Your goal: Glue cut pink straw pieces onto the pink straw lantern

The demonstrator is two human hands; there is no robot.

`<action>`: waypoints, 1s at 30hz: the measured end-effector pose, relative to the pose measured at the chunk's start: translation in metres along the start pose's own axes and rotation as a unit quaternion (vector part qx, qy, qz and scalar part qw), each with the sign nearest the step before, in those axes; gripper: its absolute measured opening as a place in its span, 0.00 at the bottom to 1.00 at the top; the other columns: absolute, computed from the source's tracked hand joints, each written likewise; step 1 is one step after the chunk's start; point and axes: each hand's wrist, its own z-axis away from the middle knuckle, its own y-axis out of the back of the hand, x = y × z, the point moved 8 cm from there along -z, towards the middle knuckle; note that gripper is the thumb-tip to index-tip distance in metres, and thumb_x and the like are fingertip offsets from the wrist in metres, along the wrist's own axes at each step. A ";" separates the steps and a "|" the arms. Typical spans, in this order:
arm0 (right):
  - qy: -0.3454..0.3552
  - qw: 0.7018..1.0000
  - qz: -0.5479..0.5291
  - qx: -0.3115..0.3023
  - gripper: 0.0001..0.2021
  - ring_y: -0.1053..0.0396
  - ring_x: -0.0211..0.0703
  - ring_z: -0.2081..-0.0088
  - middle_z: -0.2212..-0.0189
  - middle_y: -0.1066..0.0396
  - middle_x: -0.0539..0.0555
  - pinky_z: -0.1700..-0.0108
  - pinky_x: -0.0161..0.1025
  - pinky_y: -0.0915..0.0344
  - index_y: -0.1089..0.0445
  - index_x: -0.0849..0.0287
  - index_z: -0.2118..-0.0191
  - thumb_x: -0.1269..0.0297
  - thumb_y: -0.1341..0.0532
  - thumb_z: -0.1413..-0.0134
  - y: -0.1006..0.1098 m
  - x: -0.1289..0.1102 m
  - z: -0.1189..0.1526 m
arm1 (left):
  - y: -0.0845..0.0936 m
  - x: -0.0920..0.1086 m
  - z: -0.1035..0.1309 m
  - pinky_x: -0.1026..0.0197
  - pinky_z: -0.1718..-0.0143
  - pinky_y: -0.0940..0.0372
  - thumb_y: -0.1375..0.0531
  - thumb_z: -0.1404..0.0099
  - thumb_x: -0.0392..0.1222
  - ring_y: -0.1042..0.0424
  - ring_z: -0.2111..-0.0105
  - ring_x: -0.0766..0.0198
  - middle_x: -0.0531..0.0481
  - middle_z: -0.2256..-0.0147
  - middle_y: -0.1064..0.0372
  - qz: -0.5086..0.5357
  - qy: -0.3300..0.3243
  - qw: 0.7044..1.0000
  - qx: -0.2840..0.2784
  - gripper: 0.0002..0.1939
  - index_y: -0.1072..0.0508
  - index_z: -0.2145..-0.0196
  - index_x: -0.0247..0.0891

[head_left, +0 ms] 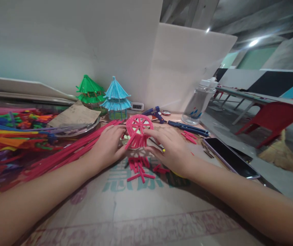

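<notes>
Between my hands stands a pink ring with spokes and short strips hanging from its front, made of pipe cleaners. My left hand is closed on its left side, thumb near a slanting strip at the lower edge. From the right, my right hand pinches the rim and front strips between thumb and fingers. Short cut pink pipe-cleaner pieces lie just in front of the ring on the printed board. A bundle of long pink pipe cleaners runs beside and under my left hand.
Behind are a green model pavilion, a blue one, a small digital clock and a glue gun. Rightward are a water bottle, dark blue pliers-like tool and phone. Colourful pipe cleaners pile left.
</notes>
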 end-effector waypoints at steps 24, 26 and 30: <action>0.029 0.998 0.052 0.002 0.14 0.25 0.55 0.54 0.54 0.20 0.64 0.52 0.51 0.30 0.27 0.63 0.47 0.59 0.38 0.29 -0.001 -0.004 -0.001 | 0.001 0.004 -0.002 0.40 0.42 0.33 0.45 0.29 0.50 0.27 0.45 0.43 0.34 0.47 0.26 0.014 0.000 1.000 -0.006 0.17 0.29 0.51 0.35; 0.029 0.998 0.057 0.000 0.13 0.25 0.54 0.54 0.54 0.20 0.63 0.52 0.50 0.31 0.27 0.62 0.47 0.59 0.38 0.29 -0.001 -0.005 -0.001 | 0.000 0.003 -0.001 0.40 0.42 0.33 0.44 0.29 0.49 0.28 0.45 0.43 0.34 0.47 0.26 0.017 0.004 1.000 -0.009 0.17 0.29 0.50 0.34; 0.023 0.999 0.041 0.009 0.19 0.25 0.54 0.53 0.55 0.20 0.61 0.51 0.50 0.31 0.32 0.60 0.40 0.56 0.39 0.28 0.006 -0.001 -0.002 | -0.001 0.001 -0.002 0.40 0.42 0.33 0.42 0.31 0.48 0.27 0.45 0.43 0.34 0.47 0.26 0.036 0.020 0.999 -0.015 0.19 0.30 0.48 0.33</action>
